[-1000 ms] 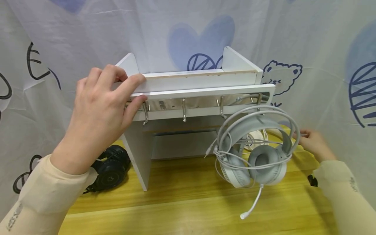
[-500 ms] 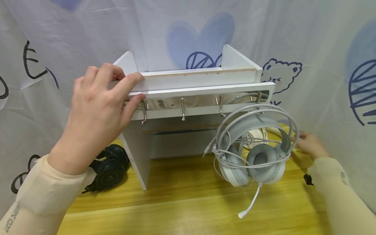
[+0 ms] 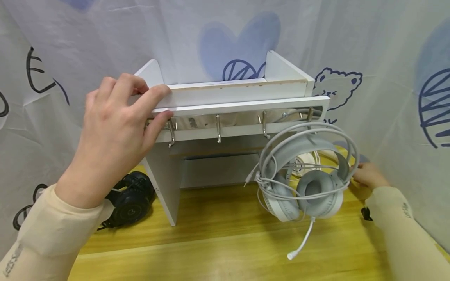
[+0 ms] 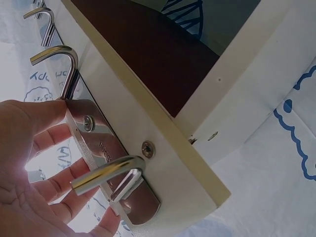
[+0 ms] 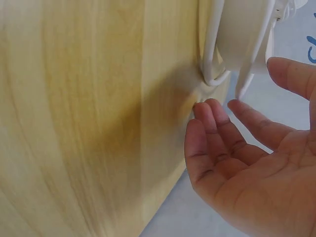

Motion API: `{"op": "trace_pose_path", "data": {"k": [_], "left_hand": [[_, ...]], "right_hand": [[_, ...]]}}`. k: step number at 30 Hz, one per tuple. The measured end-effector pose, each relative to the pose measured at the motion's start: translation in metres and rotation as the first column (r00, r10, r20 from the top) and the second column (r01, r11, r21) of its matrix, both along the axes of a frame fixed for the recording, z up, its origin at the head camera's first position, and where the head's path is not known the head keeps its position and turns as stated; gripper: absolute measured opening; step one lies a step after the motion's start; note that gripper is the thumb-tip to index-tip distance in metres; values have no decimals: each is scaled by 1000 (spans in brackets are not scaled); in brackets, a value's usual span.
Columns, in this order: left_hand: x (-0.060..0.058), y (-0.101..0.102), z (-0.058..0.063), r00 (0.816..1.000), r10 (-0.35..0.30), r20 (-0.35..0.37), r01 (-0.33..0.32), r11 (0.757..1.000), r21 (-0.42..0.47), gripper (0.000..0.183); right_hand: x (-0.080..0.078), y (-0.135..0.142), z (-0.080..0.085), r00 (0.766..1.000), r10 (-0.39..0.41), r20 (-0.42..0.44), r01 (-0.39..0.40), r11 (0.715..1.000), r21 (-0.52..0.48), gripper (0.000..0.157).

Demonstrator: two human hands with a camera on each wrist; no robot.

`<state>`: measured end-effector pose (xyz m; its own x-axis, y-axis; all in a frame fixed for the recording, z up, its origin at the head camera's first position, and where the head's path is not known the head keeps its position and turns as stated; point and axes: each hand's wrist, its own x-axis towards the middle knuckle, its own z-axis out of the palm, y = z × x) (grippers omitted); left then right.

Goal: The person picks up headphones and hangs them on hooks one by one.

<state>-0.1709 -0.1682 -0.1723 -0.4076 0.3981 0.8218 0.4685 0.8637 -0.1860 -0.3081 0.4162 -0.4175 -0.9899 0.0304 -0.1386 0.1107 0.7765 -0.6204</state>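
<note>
My left hand (image 3: 112, 125) grips the left end of the hook rail (image 3: 242, 105) on a white shelf (image 3: 165, 171). In the left wrist view, my fingers and thumb lie around the metal hook strip (image 4: 103, 148). A light grey headset (image 3: 314, 191), its cable wound around it, hangs at the rail's right end, microphone pointing down. Beyond it, my right hand (image 5: 247, 163) holds nothing, low over the table. Its fingers are loosely bent, fingertips close to a white object with curved, cord-like parts (image 5: 242, 44), partly cut off in the right wrist view.
A black headset (image 3: 131, 201) lies on the wooden table (image 3: 225, 249) left of the shelf. Several metal hooks (image 3: 218, 128) line the rail. A small black item (image 3: 366, 214) is by the right forearm. White printed cloth (image 3: 383, 47) surrounds the back and sides.
My right hand has shifted slightly left near the back right of the table. The left hand keeps its grip on the rail, and the hanging headset stays put.
</note>
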Motion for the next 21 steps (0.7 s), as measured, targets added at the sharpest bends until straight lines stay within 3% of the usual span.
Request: {"op": "trace_pose_path", "data": {"k": [7,16,21], "left_hand": [[0,0,0,1000,-2,1,2,1000,1,28],[0,1,0,1000,-8,-1,8,1000,7,28],[0,0,-1,1000,-5,1,5,1000,9,28]], "right_hand": [[0,0,-2,999,-7,47,8,999,-37,41],[4,-5,0,999,-12,35,14,998,-64,41],[4,-7,-1,997,-49,54,57,986,-156,32]]}}
